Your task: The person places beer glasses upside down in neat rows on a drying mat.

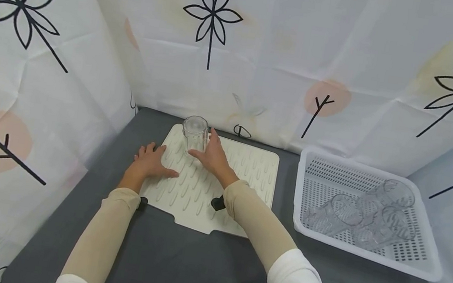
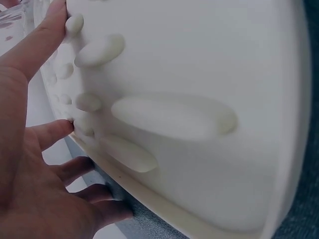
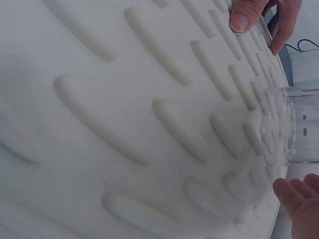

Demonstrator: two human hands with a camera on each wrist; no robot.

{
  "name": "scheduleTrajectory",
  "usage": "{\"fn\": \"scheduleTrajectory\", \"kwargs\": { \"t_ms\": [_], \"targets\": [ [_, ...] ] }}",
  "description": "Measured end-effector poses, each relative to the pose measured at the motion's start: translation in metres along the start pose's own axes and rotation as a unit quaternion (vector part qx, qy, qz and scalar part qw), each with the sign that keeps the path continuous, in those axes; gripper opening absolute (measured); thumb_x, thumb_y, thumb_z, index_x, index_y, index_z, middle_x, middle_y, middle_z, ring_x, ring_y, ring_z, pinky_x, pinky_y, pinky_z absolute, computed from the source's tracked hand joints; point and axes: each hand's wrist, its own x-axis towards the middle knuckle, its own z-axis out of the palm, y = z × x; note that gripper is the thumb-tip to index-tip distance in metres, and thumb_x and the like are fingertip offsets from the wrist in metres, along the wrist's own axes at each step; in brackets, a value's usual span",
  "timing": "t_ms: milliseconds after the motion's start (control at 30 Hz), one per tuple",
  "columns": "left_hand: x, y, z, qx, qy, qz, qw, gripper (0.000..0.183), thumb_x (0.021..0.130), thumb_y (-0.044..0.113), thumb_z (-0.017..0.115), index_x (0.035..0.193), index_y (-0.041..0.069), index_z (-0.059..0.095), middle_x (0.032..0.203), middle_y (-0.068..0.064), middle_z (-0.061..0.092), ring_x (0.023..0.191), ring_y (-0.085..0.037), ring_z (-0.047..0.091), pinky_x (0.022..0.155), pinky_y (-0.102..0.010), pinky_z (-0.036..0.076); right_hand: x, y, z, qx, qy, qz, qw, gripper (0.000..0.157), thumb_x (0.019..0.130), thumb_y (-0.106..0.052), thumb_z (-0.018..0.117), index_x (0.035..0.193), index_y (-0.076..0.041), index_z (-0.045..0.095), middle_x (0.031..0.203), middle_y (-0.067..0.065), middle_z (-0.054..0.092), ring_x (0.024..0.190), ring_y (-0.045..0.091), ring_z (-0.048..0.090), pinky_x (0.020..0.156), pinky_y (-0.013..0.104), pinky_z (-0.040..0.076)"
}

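Note:
A clear drinking glass stands on the far left part of a cream ridged mat; its upper end looks closed, as if mouth down. My right hand is at the glass's right side, thumb and fingers spread. In the right wrist view, a gap shows between the right fingers and the glass. My left hand lies at the mat's left edge with fingers spread. Its thumb is over the ridges, and the other fingers reach past the edge in the left wrist view.
To the right, a white perforated plastic basket holds several clear glasses lying on their sides. Dark grey cloth covers the table. Printed white curtains hang close behind and at both sides.

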Motion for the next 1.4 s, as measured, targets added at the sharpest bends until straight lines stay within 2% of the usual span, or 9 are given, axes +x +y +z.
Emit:
{"fn": "scheduleTrajectory", "kwargs": {
  "t_ms": [200, 433, 533, 633, 733, 967, 1167, 1300, 1400],
  "targets": [
    [0.001, 0.0, 0.003, 0.011, -0.001, 0.001, 0.9999, 0.117, 0.07, 0.069, 0.07, 0.154, 0.009, 0.015, 0.156, -0.03, 0.003, 0.142, -0.055, 0.004, 0.109, -0.073, 0.012, -0.005, 0.0, -0.009, -0.029, 0.007, -0.002, 1.0, 0.104, 0.083, -0.055, 0.066, 0.155, -0.014, 0.002, 0.159, 0.016, 0.018, 0.145, 0.03, 0.029, 0.115, 0.044, 0.035],
    [0.0, 0.002, -0.001, 0.016, 0.005, 0.006, 0.9998, 0.116, 0.07, 0.067, 0.071, 0.153, 0.007, 0.017, 0.155, -0.032, 0.006, 0.139, -0.057, 0.008, 0.107, -0.075, 0.015, -0.013, -0.004, -0.022, -0.088, 0.018, -0.018, 0.996, 0.1, 0.085, -0.055, 0.064, 0.154, -0.016, 0.003, 0.156, 0.015, 0.021, 0.143, 0.032, 0.029, 0.108, 0.046, 0.042],
    [0.0, 0.002, 0.0, 0.023, 0.003, 0.005, 0.9997, 0.117, 0.069, 0.069, 0.07, 0.153, 0.007, 0.018, 0.155, -0.032, 0.008, 0.139, -0.057, 0.011, 0.106, -0.075, 0.017, -0.017, -0.005, -0.025, -0.142, 0.025, -0.034, 0.989, 0.098, 0.086, -0.059, 0.06, 0.154, -0.015, 0.004, 0.155, 0.014, 0.023, 0.144, 0.031, 0.028, 0.108, 0.045, 0.042],
    [0.0, 0.001, 0.001, 0.026, 0.001, 0.002, 0.9997, 0.118, 0.069, 0.07, 0.07, 0.153, 0.007, 0.018, 0.155, -0.032, 0.008, 0.138, -0.058, 0.012, 0.106, -0.076, 0.018, -0.02, -0.007, -0.029, -0.213, 0.032, -0.052, 0.975, 0.097, 0.086, -0.066, 0.054, 0.154, -0.014, 0.008, 0.155, 0.013, 0.024, 0.144, 0.031, 0.027, 0.114, 0.043, 0.035],
    [0.0, -0.001, 0.002, 0.026, 0.005, 0.002, 0.9996, 0.118, 0.069, 0.071, 0.069, 0.153, 0.006, 0.018, 0.155, -0.032, 0.009, 0.138, -0.058, 0.012, 0.105, -0.076, 0.019, -0.024, -0.009, -0.034, -0.26, 0.037, -0.057, 0.963, 0.096, 0.085, -0.072, 0.049, 0.154, -0.017, 0.01, 0.156, 0.012, 0.022, 0.146, 0.031, 0.024, 0.117, 0.047, 0.029],
    [-0.003, 0.001, 0.002, 0.025, 0.002, 0.003, 0.9997, 0.12, 0.067, 0.072, 0.069, 0.153, 0.005, 0.018, 0.154, -0.033, 0.01, 0.137, -0.059, 0.012, 0.105, -0.076, 0.019, -0.032, -0.01, -0.048, -0.306, 0.031, -0.042, 0.951, 0.101, 0.08, -0.081, 0.041, 0.155, -0.024, 0.006, 0.161, 0.01, 0.011, 0.15, 0.035, 0.009, 0.118, 0.059, 0.018],
    [-0.001, 0.002, 0.002, 0.028, 0.01, 0.007, 0.9995, 0.119, 0.068, 0.072, 0.068, 0.153, 0.005, 0.018, 0.154, -0.034, 0.011, 0.137, -0.059, 0.013, 0.105, -0.076, 0.02, -0.035, -0.013, -0.067, -0.349, 0.05, -0.065, 0.933, 0.103, 0.08, -0.084, 0.037, 0.155, -0.023, 0.001, 0.162, 0.011, 0.007, 0.15, 0.036, 0.007, 0.117, 0.061, 0.017],
    [0.001, 0.002, 0.002, 0.029, 0.011, 0.007, 0.9995, 0.119, 0.068, 0.073, 0.068, 0.153, 0.005, 0.018, 0.154, -0.033, 0.01, 0.137, -0.059, 0.012, 0.104, -0.076, 0.02, -0.039, -0.015, -0.08, -0.352, 0.049, -0.074, 0.932, 0.104, 0.08, -0.084, 0.035, 0.155, -0.024, -0.003, 0.163, 0.011, 0.003, 0.15, 0.036, 0.002, 0.118, 0.062, 0.013],
    [0.002, 0.001, 0.003, 0.031, 0.014, 0.009, 0.9994, 0.12, 0.067, 0.074, 0.068, 0.153, 0.006, 0.017, 0.154, -0.033, 0.01, 0.137, -0.059, 0.012, 0.104, -0.077, 0.019, -0.042, -0.016, -0.089, -0.352, 0.049, -0.078, 0.932, 0.103, 0.08, -0.084, 0.035, 0.155, -0.024, -0.001, 0.163, 0.011, 0.003, 0.151, 0.034, 0.0, 0.118, 0.063, 0.012]
  ]
}}
